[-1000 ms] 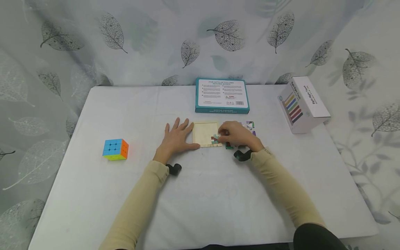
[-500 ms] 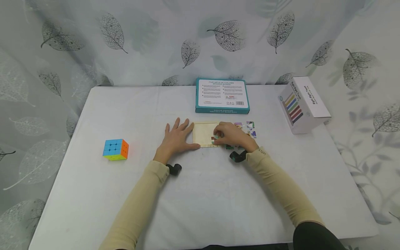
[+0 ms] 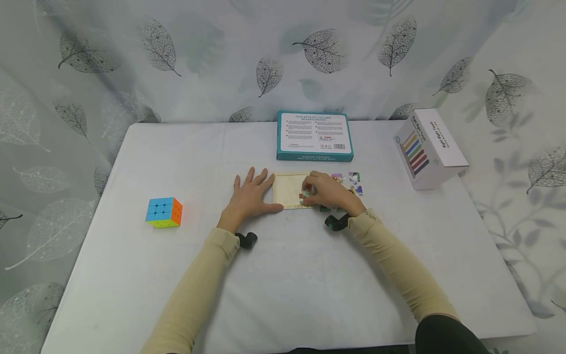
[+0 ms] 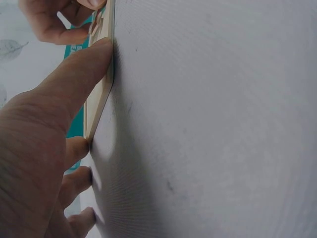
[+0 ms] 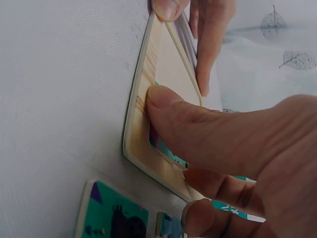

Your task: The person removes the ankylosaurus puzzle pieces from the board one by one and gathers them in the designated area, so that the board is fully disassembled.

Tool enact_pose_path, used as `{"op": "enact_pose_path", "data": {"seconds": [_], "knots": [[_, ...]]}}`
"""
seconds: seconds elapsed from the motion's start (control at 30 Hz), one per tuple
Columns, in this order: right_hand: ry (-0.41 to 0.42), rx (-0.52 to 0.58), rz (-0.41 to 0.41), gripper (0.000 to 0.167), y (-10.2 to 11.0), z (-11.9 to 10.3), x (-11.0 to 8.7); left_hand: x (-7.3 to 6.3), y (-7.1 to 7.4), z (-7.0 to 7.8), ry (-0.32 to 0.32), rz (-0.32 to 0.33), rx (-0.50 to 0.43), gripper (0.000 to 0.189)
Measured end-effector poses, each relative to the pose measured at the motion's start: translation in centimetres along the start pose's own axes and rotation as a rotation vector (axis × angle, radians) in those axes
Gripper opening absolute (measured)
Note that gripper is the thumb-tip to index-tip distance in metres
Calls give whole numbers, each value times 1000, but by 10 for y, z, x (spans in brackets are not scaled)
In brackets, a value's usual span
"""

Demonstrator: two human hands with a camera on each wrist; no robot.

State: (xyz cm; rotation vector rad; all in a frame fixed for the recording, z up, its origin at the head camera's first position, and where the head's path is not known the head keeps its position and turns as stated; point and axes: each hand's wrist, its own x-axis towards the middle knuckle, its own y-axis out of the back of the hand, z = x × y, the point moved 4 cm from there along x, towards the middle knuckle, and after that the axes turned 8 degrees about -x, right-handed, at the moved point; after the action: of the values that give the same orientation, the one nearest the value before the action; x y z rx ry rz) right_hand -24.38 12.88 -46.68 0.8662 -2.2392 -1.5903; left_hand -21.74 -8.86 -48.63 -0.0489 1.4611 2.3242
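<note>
A shallow wooden puzzle tray (image 3: 285, 189) lies flat at the middle of the table. My left hand (image 3: 249, 197) rests on the table at its left side, fingers spread, with the thumb and index fingertip touching the tray's edge. Over the tray's right part, my right hand (image 3: 329, 191) has curled fingers and pinches a small jigsaw piece (image 5: 168, 153) close to the near right corner. That piece is mostly covered by the thumb. Several loose jigsaw pieces (image 3: 355, 179) lie right of the tray, some hidden under the right hand; a green one (image 5: 113, 215) shows in the right wrist view.
Behind the tray lies a flat teal box (image 3: 315, 156) with a white label. A white carton (image 3: 438, 147) with coloured bars printed on it stands at the back right. A puzzle cube (image 3: 162, 211) sits on the left of the white-covered table (image 3: 283, 285).
My right hand has shifted slightly left, further over the tray's right corner, then stayed there. More loose pieces show behind it. The left hand has stayed still.
</note>
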Motion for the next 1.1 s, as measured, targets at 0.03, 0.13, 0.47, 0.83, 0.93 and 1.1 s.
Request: {"op": "enact_pose_path", "data": {"seconds": [0.03,0.13,0.47,0.83,0.93,1.1], "knots": [[-1,2,0,33,0,0,0,0,0,0,0,0,1,101],[-9,6,-3,32,0,-1,-1,0,0,0,-1,1,1,101],[-41,60,-19,35,-1,-1,-1,-1,0,1,3,-1,-1,101],[35,132,13,11,3,3,-5,0,-1,2,-1,4,5,101],[37,161,31,10,7,5,-9,1,-1,2,2,6,10,102],[21,158,55,12,17,9,-15,1,-2,1,11,3,21,102]]}}
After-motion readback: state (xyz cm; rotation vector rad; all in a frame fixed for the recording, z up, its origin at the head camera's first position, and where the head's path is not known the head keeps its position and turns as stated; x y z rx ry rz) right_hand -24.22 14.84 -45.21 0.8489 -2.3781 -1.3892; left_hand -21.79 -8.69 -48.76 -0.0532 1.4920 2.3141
